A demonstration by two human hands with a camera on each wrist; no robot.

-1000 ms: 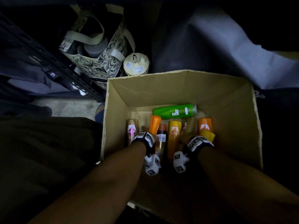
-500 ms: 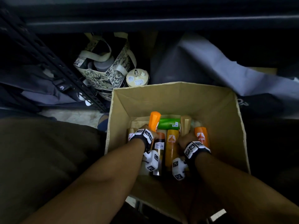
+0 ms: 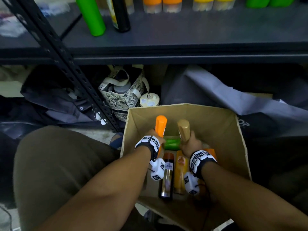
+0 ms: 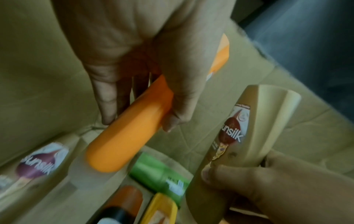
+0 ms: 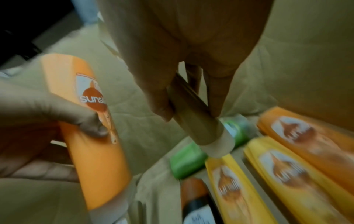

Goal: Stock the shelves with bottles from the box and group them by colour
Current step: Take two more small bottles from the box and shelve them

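The left hand (image 3: 154, 136) is wrapped around an orange bottle (image 3: 160, 125), fingers and thumb curled about its body, and holds it upright above the near-left part of the cardboard box (image 3: 240, 134). In the left wrist view the same orange bottle (image 4: 130, 130) runs down out of the palm, its Sunsilk label turned away. The right hand (image 3: 191, 144) clasps a gold-brown bottle (image 3: 183, 129) in the same way, upright and just beside the orange one, the two apart. The right wrist view shows the gold-brown bottle (image 5: 197, 119) with its pale translucent cap pointing down toward the box floor.

On the box floor a green bottle (image 3: 171, 144) lies crosswise between the two hands. Nearer the box's front edge lie a dark bottle with an orange-brown cap (image 3: 167, 177), a yellow bottle (image 3: 180, 172) beside it, and another orange bottle (image 3: 210, 151) against the right wall, partly hidden by the right wrist. A second gold-brown bottle (image 4: 36, 165) lies by the left wall.

Above the box, the dark shelf (image 3: 183, 39) carries a tall green bottle (image 3: 91, 15) and a black bottle (image 3: 120, 14) toward its left, with orange-topped (image 3: 161, 4), yellow-topped (image 3: 215, 3) and green (image 3: 268, 1) bottles along its far edge. A patterned tote bag (image 3: 123, 95) stands under the shelf, behind the box's far-left corner.
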